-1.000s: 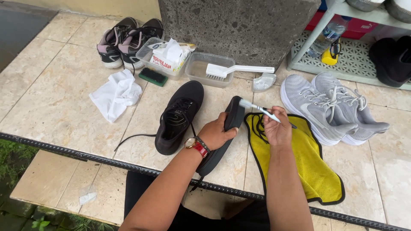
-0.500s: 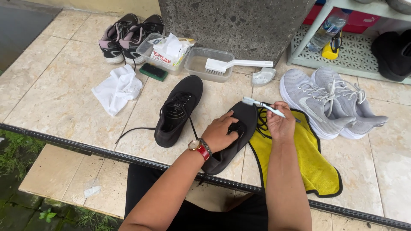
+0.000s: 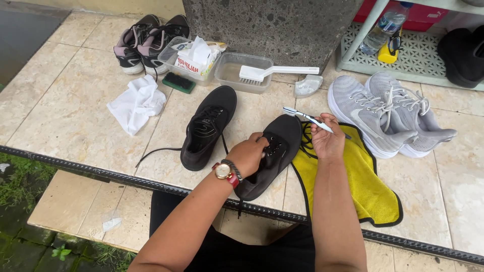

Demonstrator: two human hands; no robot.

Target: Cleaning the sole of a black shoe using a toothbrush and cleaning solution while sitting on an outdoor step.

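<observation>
Left hand (image 3: 250, 152) gripping black shoe (image 3: 275, 151) at laces, fingers curled. Right hand (image 3: 326, 138) pinching toothbrush (image 3: 307, 118), bristles hovering over shoe toe; yellow cloth (image 3: 368, 181) lying right.

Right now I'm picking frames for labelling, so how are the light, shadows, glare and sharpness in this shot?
Head view: soft, even daylight; only faint shadows under the black shoe and grey sneakers; no harsh glare on the tiles; left hand, right hand and toothbrush are crisp; slight wide-angle bending at the edges.
</observation>
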